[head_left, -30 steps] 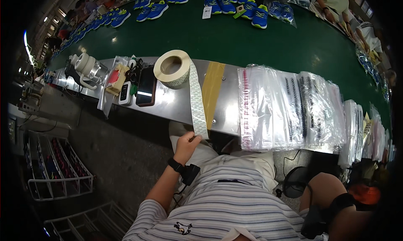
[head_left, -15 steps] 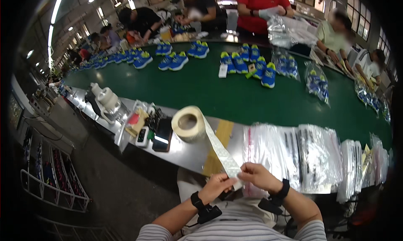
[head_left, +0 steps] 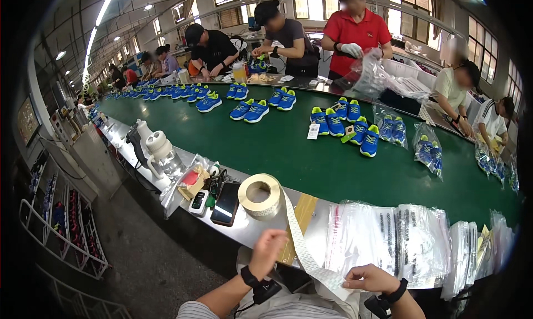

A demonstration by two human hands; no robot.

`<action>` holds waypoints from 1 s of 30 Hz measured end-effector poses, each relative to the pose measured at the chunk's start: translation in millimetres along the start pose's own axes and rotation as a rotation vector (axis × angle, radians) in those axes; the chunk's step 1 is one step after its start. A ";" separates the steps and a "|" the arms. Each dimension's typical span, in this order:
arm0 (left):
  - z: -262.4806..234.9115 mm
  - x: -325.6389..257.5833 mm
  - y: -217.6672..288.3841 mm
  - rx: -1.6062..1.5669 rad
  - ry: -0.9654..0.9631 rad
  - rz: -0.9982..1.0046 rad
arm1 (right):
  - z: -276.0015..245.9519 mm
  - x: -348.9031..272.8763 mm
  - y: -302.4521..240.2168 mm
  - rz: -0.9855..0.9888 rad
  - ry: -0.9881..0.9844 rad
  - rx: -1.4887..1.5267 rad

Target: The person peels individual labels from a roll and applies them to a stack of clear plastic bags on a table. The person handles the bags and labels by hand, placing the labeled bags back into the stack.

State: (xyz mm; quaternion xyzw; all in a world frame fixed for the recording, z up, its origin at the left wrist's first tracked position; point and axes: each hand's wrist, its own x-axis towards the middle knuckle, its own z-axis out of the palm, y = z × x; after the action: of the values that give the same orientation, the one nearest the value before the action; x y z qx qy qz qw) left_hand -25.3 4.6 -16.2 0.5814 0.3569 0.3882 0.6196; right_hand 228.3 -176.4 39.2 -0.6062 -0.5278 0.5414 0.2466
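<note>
A roll of white labels (head_left: 260,196) lies on the metal ledge, and its loose strip (head_left: 302,247) runs down toward my lap. My right hand (head_left: 371,278) pinches the strip near its lower end, between thumb and fingers. To the left of the strip my left hand (head_left: 267,253) is raised, apart from it, with its fingers drawn together. Whatever those fingertips may hold is too small to make out. Flat clear plastic bags (head_left: 361,235) lie in stacks just beyond my right hand.
Pairs of blue sports shoes (head_left: 250,110) stand on the green conveyor belt (head_left: 244,147), some bagged at the right. A phone (head_left: 225,204), a small white device (head_left: 199,202) and a clear jug (head_left: 164,155) sit on the ledge. Several people work across the belt.
My left hand has come off the strip and moved up and left. My right hand keeps the strip and is lower and farther right. The view has tilted upward.
</note>
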 end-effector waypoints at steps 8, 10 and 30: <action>57.6 -41.0 33.5 0.343 -0.301 0.081 | 33.1 65.9 -20.7 -0.336 0.280 0.196; 56.8 -43.7 26.1 0.237 -0.293 0.021 | 34.5 70.0 -15.9 -0.343 0.310 0.165; 87.9 -13.2 0.7 0.840 -0.754 0.569 | 8.8 59.9 41.1 0.109 0.864 -0.811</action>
State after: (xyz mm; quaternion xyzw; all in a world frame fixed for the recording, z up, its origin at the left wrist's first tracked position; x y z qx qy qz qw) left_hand 47.3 -46.2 -9.6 0.9440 0.0674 0.1331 0.2941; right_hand 227.0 -137.6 -22.9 -0.8436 -0.5126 0.0129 0.1595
